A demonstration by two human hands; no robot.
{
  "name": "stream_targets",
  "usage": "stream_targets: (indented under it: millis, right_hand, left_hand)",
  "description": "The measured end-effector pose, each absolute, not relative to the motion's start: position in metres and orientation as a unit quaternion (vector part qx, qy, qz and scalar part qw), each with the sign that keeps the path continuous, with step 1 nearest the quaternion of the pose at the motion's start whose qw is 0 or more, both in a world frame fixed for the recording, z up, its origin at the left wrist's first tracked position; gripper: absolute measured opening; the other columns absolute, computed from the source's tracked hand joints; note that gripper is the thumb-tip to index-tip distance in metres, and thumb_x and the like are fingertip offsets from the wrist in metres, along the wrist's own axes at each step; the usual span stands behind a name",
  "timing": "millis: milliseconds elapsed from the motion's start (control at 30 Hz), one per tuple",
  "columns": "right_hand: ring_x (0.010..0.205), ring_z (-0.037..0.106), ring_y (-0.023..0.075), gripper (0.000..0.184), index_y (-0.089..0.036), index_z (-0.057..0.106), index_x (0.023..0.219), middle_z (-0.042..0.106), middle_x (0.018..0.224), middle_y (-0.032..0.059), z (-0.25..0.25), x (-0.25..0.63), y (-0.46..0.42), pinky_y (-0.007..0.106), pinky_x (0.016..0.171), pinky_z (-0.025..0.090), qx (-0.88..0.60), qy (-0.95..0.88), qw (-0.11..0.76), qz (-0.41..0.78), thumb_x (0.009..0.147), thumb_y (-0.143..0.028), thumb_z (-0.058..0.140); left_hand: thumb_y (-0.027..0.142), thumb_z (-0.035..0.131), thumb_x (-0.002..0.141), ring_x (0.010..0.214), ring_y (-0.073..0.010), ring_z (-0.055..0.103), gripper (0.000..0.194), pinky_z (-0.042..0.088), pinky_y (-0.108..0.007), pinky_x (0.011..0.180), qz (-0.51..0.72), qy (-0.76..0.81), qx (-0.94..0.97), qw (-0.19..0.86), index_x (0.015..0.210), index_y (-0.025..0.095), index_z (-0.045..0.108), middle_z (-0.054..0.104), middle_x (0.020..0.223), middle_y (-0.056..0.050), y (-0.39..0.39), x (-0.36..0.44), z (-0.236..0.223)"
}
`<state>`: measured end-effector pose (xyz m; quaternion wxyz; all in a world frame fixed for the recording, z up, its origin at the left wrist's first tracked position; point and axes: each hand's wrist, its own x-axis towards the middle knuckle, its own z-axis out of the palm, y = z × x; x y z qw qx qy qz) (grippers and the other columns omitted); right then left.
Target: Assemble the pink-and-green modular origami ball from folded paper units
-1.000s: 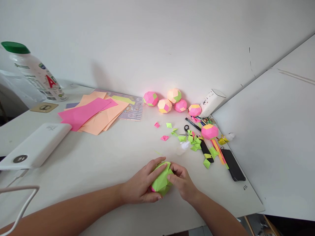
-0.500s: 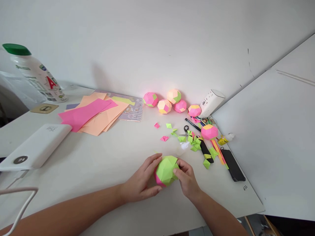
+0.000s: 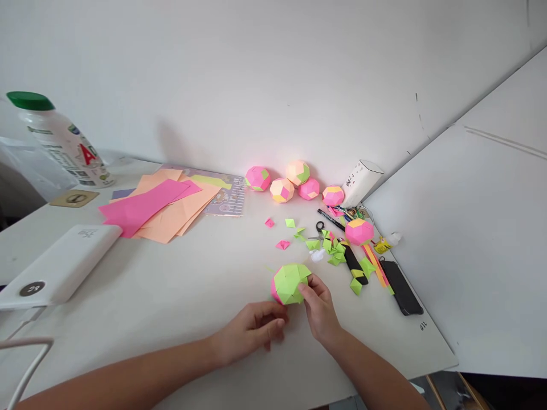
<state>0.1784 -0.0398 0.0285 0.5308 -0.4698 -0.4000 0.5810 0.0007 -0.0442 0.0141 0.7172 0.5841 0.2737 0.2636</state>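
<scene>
My right hand (image 3: pixel 319 310) pinches a folded green-and-pink paper ball (image 3: pixel 289 283) at its lower right edge and holds it just above the white table (image 3: pixel 179 285). My left hand (image 3: pixel 252 330) rests on the table just below and left of the ball, its fingers curled loosely and apart from the ball, with nothing seen in them. Small green paper pieces (image 3: pixel 333 250) and pink paper pieces (image 3: pixel 282 245) lie beyond the ball.
Several finished paper balls (image 3: pixel 282 189) sit by the wall, one more (image 3: pixel 359 232) lies near scissors (image 3: pixel 318 229), pens and a black phone (image 3: pixel 401 279). Pink and orange sheets (image 3: pixel 166 202), a white power bank (image 3: pixel 64 267) and a green-capped bottle (image 3: pixel 60 142) stand on the left.
My left hand has let go of the ball and dropped back towards me. My right hand has carried the ball a little further away and turned it.
</scene>
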Motion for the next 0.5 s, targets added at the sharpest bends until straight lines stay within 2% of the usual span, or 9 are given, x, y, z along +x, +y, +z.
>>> stream_targets:
  millis: [67,167,333,500]
  right_hand:
    - [0.078,0.054,0.0167,0.015,-0.021,0.061,0.079,0.061,0.079,0.0006,0.028,0.176,-0.041,0.029,0.074,0.043,-0.468,-0.407,0.539,0.570,0.078,-0.034,0.065]
    - [0.080,0.054,0.0176,0.016,-0.021,0.061,0.081,0.061,0.081,0.0017,0.028,0.171,-0.043,0.030,0.076,0.044,-0.458,-0.424,0.542,0.563,0.079,-0.036,0.065]
    - [0.078,0.052,0.0159,0.015,-0.021,0.059,0.078,0.055,0.079,0.0001,0.028,0.162,-0.044,0.028,0.074,0.044,-0.431,-0.453,0.532,0.571,0.080,-0.035,0.064]
    - [0.076,0.050,0.0149,0.020,-0.020,0.056,0.071,0.050,0.082,-0.0002,0.033,0.156,-0.046,0.027,0.070,0.044,-0.414,-0.477,0.526,0.569,0.078,-0.035,0.066]
  left_hand:
    - [0.042,0.060,0.083,0.101,-0.0224,0.059,0.037,0.052,-0.038,0.080,0.247,0.234,0.439,0.831,0.111,0.019,0.058,0.057,0.115,-0.011,-0.051,0.003,0.016]
    - [0.039,0.064,0.081,0.115,-0.0241,0.054,0.041,0.042,-0.044,0.099,0.246,0.186,0.308,0.900,0.117,0.020,0.057,0.051,0.129,-0.013,-0.055,0.006,0.015]
    - [0.026,0.067,0.080,0.115,-0.0227,0.052,0.030,0.038,-0.039,0.101,0.350,0.192,0.222,0.890,0.110,0.019,0.063,0.058,0.122,-0.010,-0.044,0.008,0.011]
    - [0.015,0.072,0.074,0.090,-0.0167,0.054,0.018,0.042,-0.031,0.085,0.384,0.217,0.177,0.880,0.092,0.017,0.069,0.063,0.094,-0.006,-0.039,0.007,0.011]
